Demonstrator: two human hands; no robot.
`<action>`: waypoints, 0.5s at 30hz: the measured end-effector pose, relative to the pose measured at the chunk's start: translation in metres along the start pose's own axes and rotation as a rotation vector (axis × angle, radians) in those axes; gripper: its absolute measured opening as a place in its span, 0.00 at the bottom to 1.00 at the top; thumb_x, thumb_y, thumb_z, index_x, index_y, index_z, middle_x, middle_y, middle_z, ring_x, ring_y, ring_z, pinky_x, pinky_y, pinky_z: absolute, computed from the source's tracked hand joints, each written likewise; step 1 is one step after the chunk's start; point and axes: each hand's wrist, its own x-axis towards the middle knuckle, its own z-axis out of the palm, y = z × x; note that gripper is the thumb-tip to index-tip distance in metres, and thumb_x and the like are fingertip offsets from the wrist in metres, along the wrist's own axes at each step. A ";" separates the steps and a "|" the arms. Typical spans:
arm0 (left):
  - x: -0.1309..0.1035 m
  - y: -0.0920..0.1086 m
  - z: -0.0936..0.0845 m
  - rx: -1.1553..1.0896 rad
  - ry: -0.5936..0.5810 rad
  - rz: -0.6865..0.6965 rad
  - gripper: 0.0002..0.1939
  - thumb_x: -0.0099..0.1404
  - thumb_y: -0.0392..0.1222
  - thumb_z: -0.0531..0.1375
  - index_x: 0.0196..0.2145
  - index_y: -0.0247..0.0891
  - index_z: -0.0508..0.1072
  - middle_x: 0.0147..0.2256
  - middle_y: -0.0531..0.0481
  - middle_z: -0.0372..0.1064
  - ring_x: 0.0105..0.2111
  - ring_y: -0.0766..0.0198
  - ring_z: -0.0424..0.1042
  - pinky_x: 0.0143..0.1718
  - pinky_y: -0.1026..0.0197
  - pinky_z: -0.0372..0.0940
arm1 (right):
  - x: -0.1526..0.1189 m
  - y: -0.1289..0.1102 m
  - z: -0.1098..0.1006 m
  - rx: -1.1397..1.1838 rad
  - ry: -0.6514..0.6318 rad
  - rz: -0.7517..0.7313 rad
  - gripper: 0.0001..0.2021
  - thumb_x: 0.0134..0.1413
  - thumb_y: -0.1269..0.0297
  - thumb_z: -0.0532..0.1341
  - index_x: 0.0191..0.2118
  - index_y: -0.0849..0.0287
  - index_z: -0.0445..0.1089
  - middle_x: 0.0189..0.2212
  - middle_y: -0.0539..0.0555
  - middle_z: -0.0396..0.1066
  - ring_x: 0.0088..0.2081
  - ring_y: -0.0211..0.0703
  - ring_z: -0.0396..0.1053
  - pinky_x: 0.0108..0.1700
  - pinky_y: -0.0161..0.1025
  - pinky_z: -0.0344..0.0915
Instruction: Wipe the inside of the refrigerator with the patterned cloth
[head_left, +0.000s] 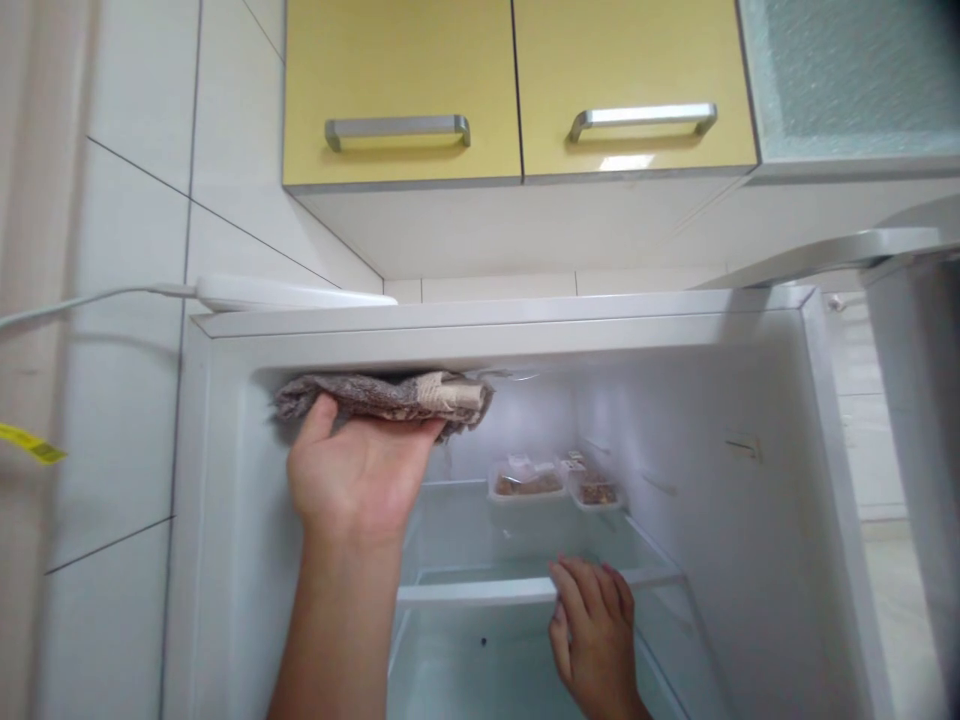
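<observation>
My left hand (367, 470) is raised palm up inside an open fridge (495, 330), holding a folded grey-brown cloth (367, 395) with a pale band against the compartment's ceiling, at the upper left. The thumb lies at the cloth's left end. Lower and to the right, my right hand (595, 625) is at the front edge of a glass shelf (480, 594), its fingers curled and touching or very near the white rim. Whether anything is under those fingers is hidden.
Two clear food containers, one on the left (527, 480) and one on the right (595, 488), sit at the back of the shelf. Yellow cabinets (405, 70) hang above. The open fridge door (911, 420) stands at the right, a tiled wall (127, 420) at the left.
</observation>
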 end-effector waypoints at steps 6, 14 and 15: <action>0.066 -0.032 -0.034 -0.007 0.037 0.113 0.25 0.69 0.53 0.43 0.54 0.49 0.72 0.59 0.43 0.72 0.61 0.47 0.68 0.56 0.32 0.65 | -0.010 0.005 0.008 -0.003 -0.012 0.017 0.20 0.57 0.71 0.57 0.54 0.55 0.70 0.48 0.55 0.75 0.50 0.49 0.68 0.61 0.52 0.54; 0.180 -0.091 -0.109 -0.020 0.222 0.111 0.26 0.68 0.55 0.42 0.45 0.45 0.76 0.41 0.46 0.80 0.46 0.54 0.77 0.43 0.51 0.72 | -0.016 0.011 0.012 -0.035 -0.015 0.005 0.23 0.53 0.72 0.57 0.55 0.53 0.69 0.48 0.54 0.76 0.50 0.50 0.68 0.60 0.52 0.55; 0.186 -0.097 -0.114 -0.015 0.246 0.117 0.27 0.68 0.56 0.42 0.45 0.45 0.76 0.40 0.46 0.80 0.45 0.55 0.77 0.42 0.53 0.72 | -0.016 0.011 0.013 -0.039 -0.015 0.004 0.23 0.53 0.72 0.58 0.55 0.52 0.69 0.48 0.54 0.76 0.50 0.50 0.68 0.60 0.52 0.55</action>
